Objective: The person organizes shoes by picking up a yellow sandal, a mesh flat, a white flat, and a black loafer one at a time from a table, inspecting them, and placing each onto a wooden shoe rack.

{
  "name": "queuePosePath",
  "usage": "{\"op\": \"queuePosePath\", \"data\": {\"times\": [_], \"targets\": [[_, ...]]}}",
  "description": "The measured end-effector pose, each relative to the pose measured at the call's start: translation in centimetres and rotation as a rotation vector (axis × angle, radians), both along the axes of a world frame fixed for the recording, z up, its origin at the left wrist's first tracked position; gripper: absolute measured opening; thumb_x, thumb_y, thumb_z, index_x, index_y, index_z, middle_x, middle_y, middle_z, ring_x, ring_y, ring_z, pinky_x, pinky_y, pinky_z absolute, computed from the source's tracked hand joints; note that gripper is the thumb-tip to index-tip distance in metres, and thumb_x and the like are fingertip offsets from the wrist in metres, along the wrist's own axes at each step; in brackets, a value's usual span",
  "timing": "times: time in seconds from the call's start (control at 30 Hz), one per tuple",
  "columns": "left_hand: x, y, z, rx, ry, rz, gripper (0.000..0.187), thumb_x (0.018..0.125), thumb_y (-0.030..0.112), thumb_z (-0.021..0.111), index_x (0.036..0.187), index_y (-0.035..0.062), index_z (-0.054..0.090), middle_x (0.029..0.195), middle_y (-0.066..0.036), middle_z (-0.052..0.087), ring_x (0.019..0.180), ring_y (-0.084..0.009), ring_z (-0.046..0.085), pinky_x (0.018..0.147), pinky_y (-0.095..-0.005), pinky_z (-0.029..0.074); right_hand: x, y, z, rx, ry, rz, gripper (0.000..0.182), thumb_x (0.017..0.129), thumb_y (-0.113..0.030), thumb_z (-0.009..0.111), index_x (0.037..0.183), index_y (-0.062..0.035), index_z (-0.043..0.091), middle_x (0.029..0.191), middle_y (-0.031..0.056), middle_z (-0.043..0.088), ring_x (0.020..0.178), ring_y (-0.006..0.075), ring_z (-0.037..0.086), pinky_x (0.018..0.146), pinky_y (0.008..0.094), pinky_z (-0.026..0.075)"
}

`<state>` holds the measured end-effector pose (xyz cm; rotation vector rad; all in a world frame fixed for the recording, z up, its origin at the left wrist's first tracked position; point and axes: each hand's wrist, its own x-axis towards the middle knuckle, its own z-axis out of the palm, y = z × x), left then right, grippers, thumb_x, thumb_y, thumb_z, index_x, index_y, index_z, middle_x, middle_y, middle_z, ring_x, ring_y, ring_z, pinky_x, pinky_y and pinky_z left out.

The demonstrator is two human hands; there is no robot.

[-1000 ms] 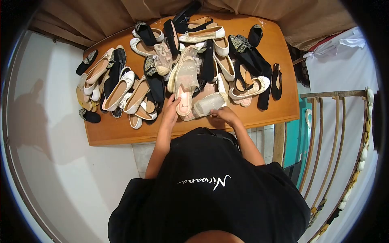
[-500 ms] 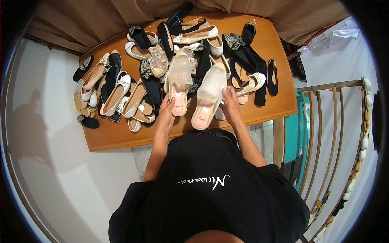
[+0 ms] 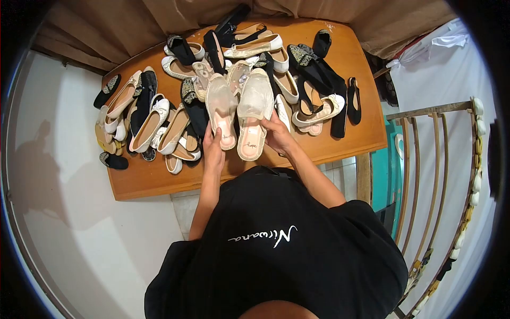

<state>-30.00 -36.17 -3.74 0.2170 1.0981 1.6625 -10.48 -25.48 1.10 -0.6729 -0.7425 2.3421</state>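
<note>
My left hand grips a cream mule by its side near the heel, the thumb over the pink insole. A matching cream mule is in my right hand, held along its right edge with the thumb at the insole. The two shoes are side by side, toes pointing away from me, above the near part of the wooden table. Dark lettering shows on both insoles. Behind their toes lie beige shoes with patterned sheer uppers, partly hidden.
White flats and black shoes with glittery trim are heaped at left. More black shoes and a black slingback lie at right. A wooden rack stands beyond the table's right side; a brown curtain hangs behind.
My right hand has brought its mule leftward, close beside the other one. The left mule has shifted slightly left, and both shoes now point the same way.
</note>
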Motion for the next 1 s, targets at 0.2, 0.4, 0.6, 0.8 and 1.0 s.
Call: {"op": "queuePosePath", "data": {"times": [0.2,0.4,0.6,0.8,1.0], "targets": [[0.0,0.2,-1.5,-0.117,0.324,0.031,0.064,0.106,0.005,0.056,0.163,0.0057,0.027,0.156,-0.019,0.046,0.135,-0.0261,0.053,0.110,-0.0351,0.045,-0.5,0.0,-0.6,0.039,0.014,-0.025,0.065,0.107,-0.017,0.056,0.163,-0.0151,0.023,0.155,0.0100,0.046,0.138,0.0253,0.052,0.111,0.0439,0.049],[-2.3,0.3,-3.9,-0.287,0.565,-0.156,0.078,0.104,0.012,0.059,0.167,0.0094,0.015,0.166,-0.025,0.024,0.150,-0.0321,0.034,0.121,-0.0393,0.030,0.4,-1.6,0.3,0.034,-0.008,-0.026,0.060,0.109,-0.019,0.052,0.161,-0.0048,0.026,0.152,0.0137,0.049,0.136,0.0238,0.053,0.111,0.0415,0.048],[-2.1,1.4,4.9,-0.214,0.742,0.226,0.069,0.101,0.008,0.061,0.160,0.0036,0.027,0.160,-0.026,0.035,0.142,-0.0338,0.043,0.120,-0.0462,0.031,1.8,-5.3,1.9,0.126,-0.078,-0.176,0.068,0.105,-0.016,0.050,0.165,-0.0074,0.019,0.157,0.0129,0.044,0.140,0.0246,0.049,0.116,0.0403,0.042],[0.6,4.5,11.0,0.116,-0.312,-0.531,0.071,0.098,0.015,0.071,0.157,0.0052,0.033,0.147,-0.020,0.051,0.132,-0.0259,0.054,0.110,-0.0409,0.045,1.6,-9.2,5.6,0.177,-0.121,-0.248,0.079,0.096,-0.021,0.050,0.165,-0.0020,0.017,0.164,0.0143,0.037,0.149,0.0276,0.039,0.124,0.0424,0.030],[5.4,5.7,12.1,0.104,0.128,-0.925,0.089,0.084,0.008,0.085,0.155,-0.0013,0.033,0.136,-0.014,0.059,0.124,-0.0211,0.060,0.105,-0.0355,0.049,5.1,-12.4,6.2,-0.090,0.001,-0.389,0.070,0.100,-0.038,0.056,0.157,-0.0041,0.033,0.149,0.0136,0.051,0.133,0.0251,0.055,0.106,0.0400,0.050]]}}
